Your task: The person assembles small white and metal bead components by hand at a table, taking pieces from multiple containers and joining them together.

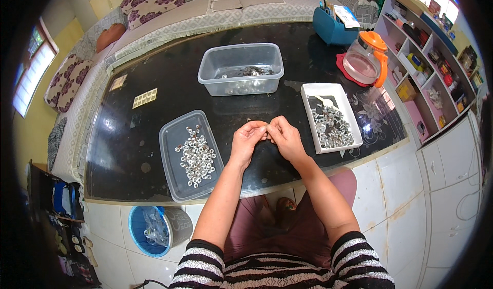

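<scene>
Both hands meet over the near middle of the glossy black counter (154, 135): left hand (246, 141) and right hand (285, 139), fingertips pinched together on something tiny (too small to make out). Judging by the piles, plenty's finished: the flat grey plastic lid (172, 158) on the left holds shiny metal rings. Loads remain in the white rectangular tray (308, 91) on the right, and the clear plastic tub (241, 68) farther back holds more.
</scene>
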`<state>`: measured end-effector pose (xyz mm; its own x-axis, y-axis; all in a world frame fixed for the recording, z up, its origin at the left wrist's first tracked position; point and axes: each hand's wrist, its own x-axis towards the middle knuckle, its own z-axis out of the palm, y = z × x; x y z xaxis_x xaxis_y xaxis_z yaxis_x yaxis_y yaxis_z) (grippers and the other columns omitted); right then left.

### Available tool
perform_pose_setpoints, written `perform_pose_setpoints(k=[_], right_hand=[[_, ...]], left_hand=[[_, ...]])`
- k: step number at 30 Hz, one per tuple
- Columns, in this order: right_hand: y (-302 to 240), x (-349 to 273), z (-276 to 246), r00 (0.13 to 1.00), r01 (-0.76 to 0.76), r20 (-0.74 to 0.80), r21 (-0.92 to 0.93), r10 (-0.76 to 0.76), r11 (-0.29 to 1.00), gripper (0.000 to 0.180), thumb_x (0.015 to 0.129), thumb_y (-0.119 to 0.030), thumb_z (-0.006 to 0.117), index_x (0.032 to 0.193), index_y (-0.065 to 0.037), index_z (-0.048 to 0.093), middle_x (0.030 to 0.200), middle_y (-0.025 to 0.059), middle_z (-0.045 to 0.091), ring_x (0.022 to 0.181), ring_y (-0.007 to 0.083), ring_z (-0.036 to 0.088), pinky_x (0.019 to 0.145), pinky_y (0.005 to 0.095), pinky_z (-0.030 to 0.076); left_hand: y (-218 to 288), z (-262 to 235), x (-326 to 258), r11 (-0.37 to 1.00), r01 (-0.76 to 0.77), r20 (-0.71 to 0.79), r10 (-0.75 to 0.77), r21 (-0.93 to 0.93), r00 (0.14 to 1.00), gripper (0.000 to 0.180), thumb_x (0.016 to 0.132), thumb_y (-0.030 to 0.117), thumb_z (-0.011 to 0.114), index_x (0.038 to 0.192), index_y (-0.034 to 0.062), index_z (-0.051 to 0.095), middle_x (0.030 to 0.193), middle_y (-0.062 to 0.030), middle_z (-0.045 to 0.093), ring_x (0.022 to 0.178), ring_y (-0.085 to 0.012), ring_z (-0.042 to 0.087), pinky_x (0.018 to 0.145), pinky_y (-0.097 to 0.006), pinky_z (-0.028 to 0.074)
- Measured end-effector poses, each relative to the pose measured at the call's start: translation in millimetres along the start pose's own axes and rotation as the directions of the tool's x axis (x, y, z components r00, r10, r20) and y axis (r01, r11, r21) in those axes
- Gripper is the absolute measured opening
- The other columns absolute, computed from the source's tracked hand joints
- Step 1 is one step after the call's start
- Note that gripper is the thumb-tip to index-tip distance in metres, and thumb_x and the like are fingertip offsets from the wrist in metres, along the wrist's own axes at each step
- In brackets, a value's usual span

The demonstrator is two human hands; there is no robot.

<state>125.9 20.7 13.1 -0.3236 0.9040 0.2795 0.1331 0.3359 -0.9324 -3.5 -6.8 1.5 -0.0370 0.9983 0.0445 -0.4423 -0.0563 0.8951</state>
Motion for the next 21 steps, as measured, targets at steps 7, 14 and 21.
perform_pose_setpoints(k=[7,14,21], right_hand=[[-10.7,-0.9,1.1,1.0,0.012,-0.02,0.042,-0.011,0.999,0.014,0.079,-0.013,0.052,0.083,-0.002,0.045,0.066,0.008,0.055,0.061,0.0126,0.055,0.055,0.0236,0.043],[-3.5,-2.0,4.3,0.993,0.092,-0.066,-0.088,-0.098,0.992,0.011,0.079,-0.01,0.052,0.084,-0.001,0.047,0.066,0.0069,0.055,0.06,0.0119,0.054,0.055,0.0228,0.042],[-11.6,-3.7,5.1,0.985,0.128,-0.048,-0.433,-0.164,0.892,0.014,0.079,-0.016,0.049,0.082,-0.004,0.042,0.068,0.0126,0.055,0.065,0.0299,0.055,0.056,0.0376,0.043]], left_hand=[[0.1,-0.3,0.4,1.0,-0.003,-0.04,0.003,-0.006,0.999,0.012,0.078,0.007,0.054,0.088,0.0019,0.055,0.078,-0.002,0.057,0.068,-0.0066,0.053,0.064,-0.018,0.044],[2.2,1.6,0.1,0.999,0.015,-0.055,-0.018,-0.042,0.998,0.013,0.077,0.006,0.055,0.089,0.0008,0.055,0.08,-0.0033,0.058,0.071,-0.0071,0.054,0.066,-0.018,0.045],[0.1,0.1,0.7,1.0,0.006,-0.054,-0.005,0.005,0.999,0.014,0.077,0.006,0.055,0.09,-0.0002,0.055,0.082,-0.0045,0.057,0.074,-0.0086,0.055,0.068,-0.02,0.046]])
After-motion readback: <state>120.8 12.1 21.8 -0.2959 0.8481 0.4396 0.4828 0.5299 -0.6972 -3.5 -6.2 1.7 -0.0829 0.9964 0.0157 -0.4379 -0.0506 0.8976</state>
